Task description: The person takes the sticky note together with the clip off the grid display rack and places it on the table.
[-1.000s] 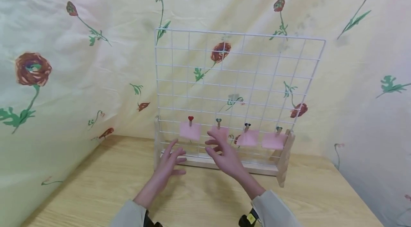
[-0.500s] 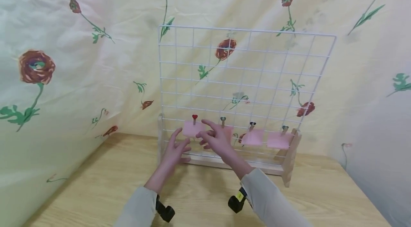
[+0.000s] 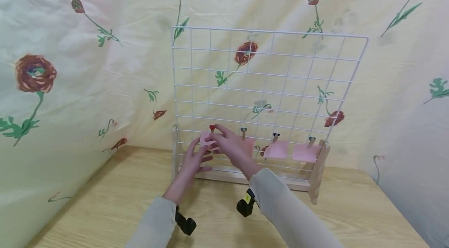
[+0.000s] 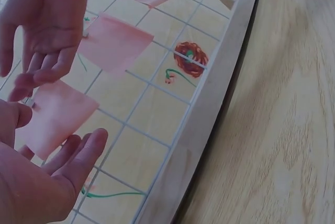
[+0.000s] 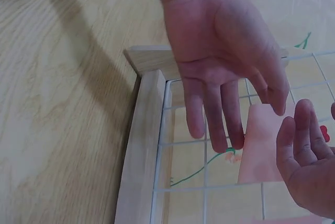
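A pink paper note (image 3: 205, 139) hangs from the wire grid by a small wooden clothespin with a red heart (image 3: 212, 127), at the left end of a row. My left hand (image 3: 189, 163) is at the note's lower left edge, its fingers loosely bent. In the left wrist view its thumb and fingers lie around the near end of the note (image 4: 57, 116); whether they touch it is unclear. My right hand (image 3: 231, 146) reaches across in front of the note, fingers spread beside the clothespin. The red heart (image 5: 324, 133) shows by its fingertips in the right wrist view, not visibly pinched.
The white wire grid (image 3: 266, 73) leans back in a wooden stand (image 3: 317, 174) on the wooden table (image 3: 115, 201). Further right hang several more pink notes, including one at the right end (image 3: 306, 153), on heart clothespins. A flowered cloth (image 3: 140, 45) hangs behind.
Both hands have moved forward to the leftmost note. My right hand has shifted left, from in front of the second note to the red-heart clothespin. The notes hang as before.
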`<state>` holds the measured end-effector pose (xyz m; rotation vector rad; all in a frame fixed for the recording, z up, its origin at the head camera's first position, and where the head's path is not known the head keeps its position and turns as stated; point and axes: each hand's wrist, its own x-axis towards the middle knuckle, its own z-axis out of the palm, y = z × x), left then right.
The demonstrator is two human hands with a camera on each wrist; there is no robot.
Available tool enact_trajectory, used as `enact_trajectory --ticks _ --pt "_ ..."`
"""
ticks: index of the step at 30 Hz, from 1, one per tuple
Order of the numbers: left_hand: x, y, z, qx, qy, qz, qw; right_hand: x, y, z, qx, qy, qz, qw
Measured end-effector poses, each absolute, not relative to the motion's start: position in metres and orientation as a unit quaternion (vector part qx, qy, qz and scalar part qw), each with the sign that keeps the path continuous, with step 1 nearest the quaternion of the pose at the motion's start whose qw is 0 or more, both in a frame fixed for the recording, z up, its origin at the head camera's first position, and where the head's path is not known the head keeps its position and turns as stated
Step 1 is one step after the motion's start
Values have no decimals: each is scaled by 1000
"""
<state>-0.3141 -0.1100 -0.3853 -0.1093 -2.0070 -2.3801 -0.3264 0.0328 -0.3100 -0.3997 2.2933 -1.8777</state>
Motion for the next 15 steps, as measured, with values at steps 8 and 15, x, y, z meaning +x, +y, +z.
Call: enact_trajectory --ticks 8,15 --pt "-313 -106 -386 -2 -627 -778 30 -332 14 -305 -68 727 -679 74" --pt "-318 -104 -385 15 -632 -774 40 -333 9 -304 -34 718 -695 30"
